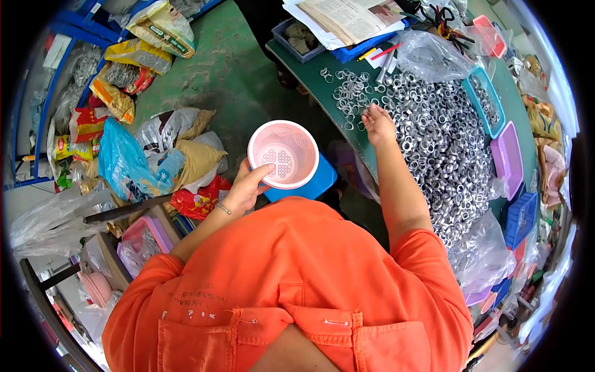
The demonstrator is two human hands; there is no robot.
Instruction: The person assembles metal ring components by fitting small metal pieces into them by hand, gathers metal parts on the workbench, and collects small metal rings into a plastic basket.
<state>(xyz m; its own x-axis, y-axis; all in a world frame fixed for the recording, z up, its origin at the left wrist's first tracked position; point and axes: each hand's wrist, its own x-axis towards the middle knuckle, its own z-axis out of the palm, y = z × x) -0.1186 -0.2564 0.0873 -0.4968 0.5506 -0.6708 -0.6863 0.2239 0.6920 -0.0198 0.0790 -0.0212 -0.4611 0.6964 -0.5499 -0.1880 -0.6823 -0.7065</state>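
My left hand (245,187) grips a pink plastic basket (302,141) by its rim, thumb inside and fingers outside. The basket has a perforated bottom, and nothing shows inside it. Over the green table my right hand (379,126) is held with its fingers curled together at the edge of the metal rings. Whatever is between those fingertips is too small to make out. A loose group of silver metal rings (351,93) lies just beyond the right hand. The large heap of similar rings (443,149) spreads to its right.
On the table (310,65) are papers (347,22), a clear plastic bag (431,56), a turquoise tray (489,102) with rings, and a purple tray (508,158). A blue stool (322,180) stands below the basket. Several filled sacks (201,158) lie on the floor at left.
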